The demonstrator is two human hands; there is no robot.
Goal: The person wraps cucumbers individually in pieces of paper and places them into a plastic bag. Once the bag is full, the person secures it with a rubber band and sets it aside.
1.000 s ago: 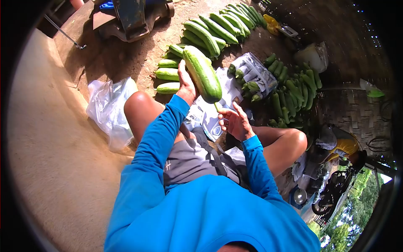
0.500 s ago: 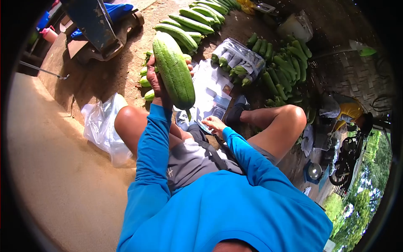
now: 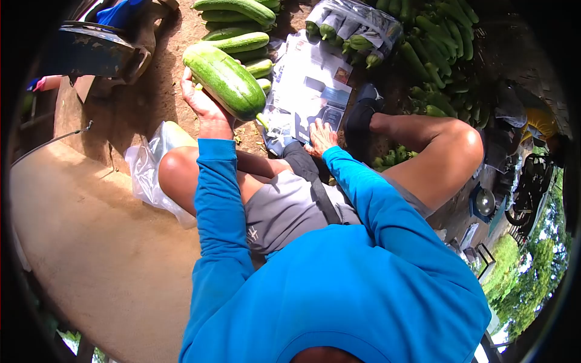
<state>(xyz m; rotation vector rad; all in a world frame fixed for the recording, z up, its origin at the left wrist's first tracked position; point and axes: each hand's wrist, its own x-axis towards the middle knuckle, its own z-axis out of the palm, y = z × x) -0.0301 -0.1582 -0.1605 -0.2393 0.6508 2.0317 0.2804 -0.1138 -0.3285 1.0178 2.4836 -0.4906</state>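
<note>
My left hand (image 3: 209, 110) holds a big green gourd (image 3: 225, 81) from below, fingers curled round its side. The gourd is tilted, its stem end towards me and to the right. A sheet of newspaper (image 3: 308, 81) lies spread on the ground between my feet. At its near edge rests my right hand (image 3: 322, 138), fingers stretched out on the paper. Beyond the held gourd, a row of similar gourds (image 3: 236, 12) lies on the ground. Several gourds wrapped in newspaper (image 3: 354, 30) lie past the sheet's far right corner.
A clear plastic bag (image 3: 148, 166) is beside my left knee. More unwrapped gourds (image 3: 436, 42) are piled at the upper right. A metal stand (image 3: 91, 51) is at the upper left. A person in yellow (image 3: 538, 127) is at the far right.
My left hand has lowered the gourd leftwards and tilted it more towards level. My right hand has come down onto the newspaper with its fingers extended. The view has shifted.
</note>
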